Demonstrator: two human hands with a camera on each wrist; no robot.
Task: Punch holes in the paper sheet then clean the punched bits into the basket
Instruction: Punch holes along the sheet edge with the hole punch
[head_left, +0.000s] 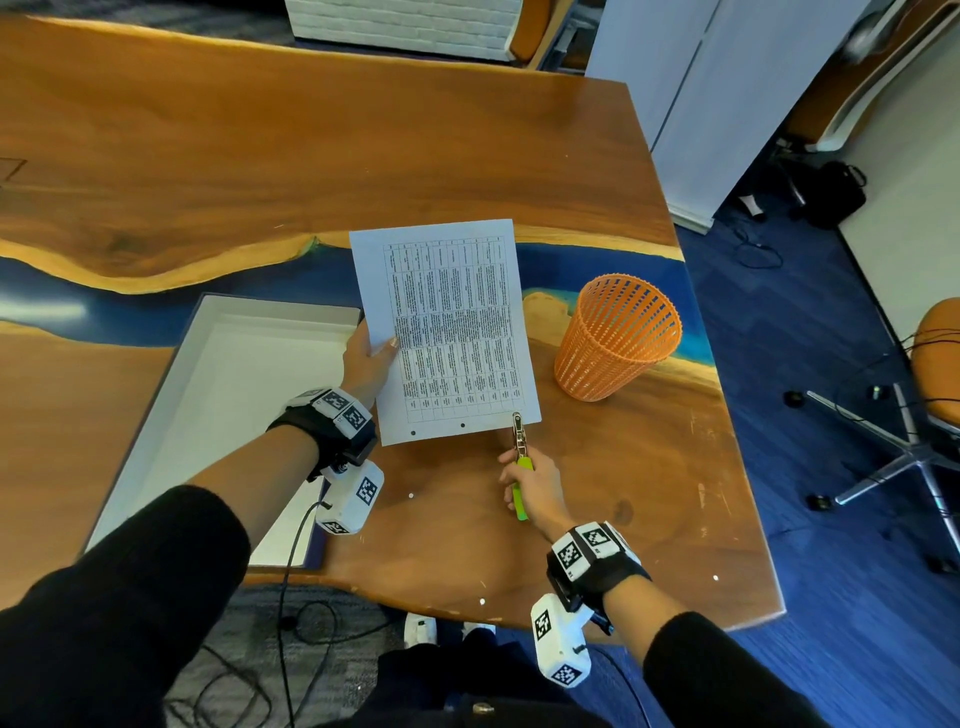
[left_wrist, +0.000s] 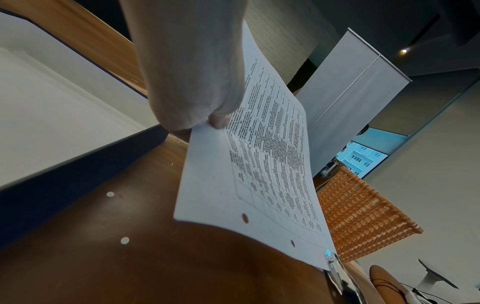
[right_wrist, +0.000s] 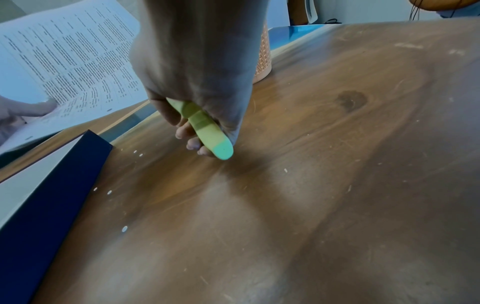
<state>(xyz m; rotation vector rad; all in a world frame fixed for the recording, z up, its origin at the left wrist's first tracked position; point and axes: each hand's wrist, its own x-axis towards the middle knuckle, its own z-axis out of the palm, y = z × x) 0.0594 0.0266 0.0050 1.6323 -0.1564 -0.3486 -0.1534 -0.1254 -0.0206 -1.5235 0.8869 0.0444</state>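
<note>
A printed paper sheet (head_left: 447, 332) (left_wrist: 259, 164) (right_wrist: 64, 57) hangs above the table, pinched at its left edge by my left hand (head_left: 371, 358) (left_wrist: 197, 82). Two round holes show along its near edge. My right hand (head_left: 535, 486) (right_wrist: 197, 82) grips the green handles of a metal hole punch (head_left: 518, 441) (right_wrist: 207, 131), and the punch head sits on the sheet's near right corner (left_wrist: 330, 259). The orange slotted basket (head_left: 615, 338) (left_wrist: 363, 214) stands upright to the right of the sheet. White punched bits (left_wrist: 124, 240) (right_wrist: 124, 228) (head_left: 411, 495) lie on the wood below.
A shallow white tray with a dark blue rim (head_left: 218, 405) (left_wrist: 52, 115) (right_wrist: 39, 195) lies at the left. The table's front edge (head_left: 519, 623) runs close to me. Office chair legs (head_left: 893, 447) and cables are on the blue floor at the right.
</note>
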